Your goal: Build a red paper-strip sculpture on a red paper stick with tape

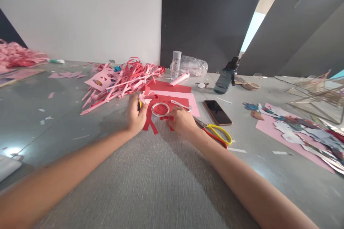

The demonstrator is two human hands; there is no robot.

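My left hand [136, 114] is closed round a small pink paper cut-out [145, 97] and a dark, yellow-tipped tool that I cannot make out. My right hand [180, 121] is closed, its fingers pinched on the red paper shape [150, 123] lying on the grey table. A roll of clear tape [160, 109] lies flat between the two hands. Red and pink paper sheets [174, 91] lie just beyond them.
A heap of pink and red paper strips [118, 78] sits to the far left of the hands. Yellow-handled scissors [216, 133] and a phone [217, 112] lie to the right. A clear bottle [176, 65], a dark water bottle [227, 77], a glue tube [179, 78], and coloured cut-outs on pink paper [295, 130] are farther off.
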